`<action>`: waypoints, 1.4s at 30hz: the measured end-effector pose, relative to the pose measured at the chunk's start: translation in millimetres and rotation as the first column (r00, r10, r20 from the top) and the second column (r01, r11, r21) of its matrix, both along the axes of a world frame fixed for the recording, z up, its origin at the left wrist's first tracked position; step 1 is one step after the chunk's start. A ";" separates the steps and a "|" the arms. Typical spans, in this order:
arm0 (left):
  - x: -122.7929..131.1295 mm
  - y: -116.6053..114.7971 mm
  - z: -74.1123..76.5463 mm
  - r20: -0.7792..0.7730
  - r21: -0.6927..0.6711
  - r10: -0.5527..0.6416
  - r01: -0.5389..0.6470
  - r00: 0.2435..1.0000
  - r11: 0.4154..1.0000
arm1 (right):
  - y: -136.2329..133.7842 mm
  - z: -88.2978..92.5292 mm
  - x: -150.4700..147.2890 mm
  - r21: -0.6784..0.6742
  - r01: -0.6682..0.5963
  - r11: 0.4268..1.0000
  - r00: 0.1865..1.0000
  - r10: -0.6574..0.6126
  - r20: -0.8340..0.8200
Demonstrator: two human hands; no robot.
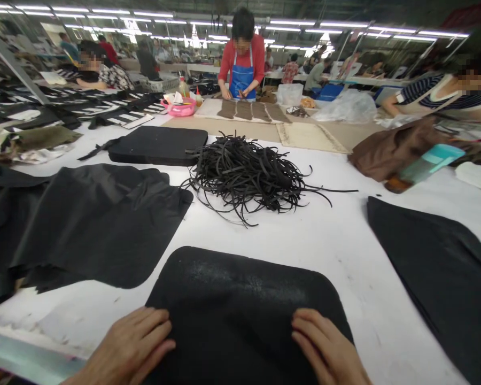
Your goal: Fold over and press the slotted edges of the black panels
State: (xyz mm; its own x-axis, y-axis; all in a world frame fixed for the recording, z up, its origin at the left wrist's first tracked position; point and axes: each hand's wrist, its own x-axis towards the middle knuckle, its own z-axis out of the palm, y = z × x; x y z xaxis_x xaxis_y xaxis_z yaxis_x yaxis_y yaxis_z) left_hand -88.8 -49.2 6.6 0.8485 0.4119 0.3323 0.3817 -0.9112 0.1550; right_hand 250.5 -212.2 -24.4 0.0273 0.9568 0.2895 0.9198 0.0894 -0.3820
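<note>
The black panel (232,321) lies flat beneath the left fingers (156,321) and right fingers (308,321), which touch its top near either side. Between them its surface is dark and fairly smooth. Beyond the fingertips it runs to a nearly straight far edge with two rounded corners, a pale, speckled sheen just inside. Nearer than the fingers, its end is cut from view.

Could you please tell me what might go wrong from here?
The black panel might shift or crease if the left hand and right hand press unevenly. The tangled black strips might snag one another when pulled. If knocked, the bottle of brown liquid might leak onto the brown cloth beside it.
</note>
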 end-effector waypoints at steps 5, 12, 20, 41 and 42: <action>86.5 42.6 9.4 0.008 -0.238 -0.010 0.012 1.000 0.971 | 83.0 14.0 0.7 -0.205 0.125 0.971 0.980 -0.153 -0.130; 161.0 73.5 -15.2 -0.188 -0.474 -0.092 -0.008 0.978 0.880 | 137.3 19.3 2.8 -0.444 -0.032 0.895 0.981 -0.056 -0.184; 153.0 89.9 -20.3 -0.139 -0.629 -0.146 0.026 0.979 0.777 | 136.1 28.0 6.0 -0.471 -0.116 0.875 0.979 0.020 -0.204; 164.0 102.9 -26.5 0.000 -0.421 0.002 -0.002 1.000 0.907 | 146.7 27.5 10.8 -0.266 0.050 0.963 0.895 0.075 0.440; 164.4 102.5 -25.6 -0.004 -0.408 0.004 -0.005 1.000 0.913 | 147.1 27.5 9.2 -0.276 0.086 0.957 0.903 0.042 0.427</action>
State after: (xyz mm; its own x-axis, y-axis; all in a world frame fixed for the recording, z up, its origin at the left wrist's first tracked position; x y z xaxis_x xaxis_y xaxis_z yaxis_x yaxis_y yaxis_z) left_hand 75.6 53.3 -19.0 0.8471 0.5148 0.1319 0.3867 -0.7673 0.5116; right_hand 259.6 -65.1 3.2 -0.0150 0.9999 -0.0031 0.9991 0.0151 0.0387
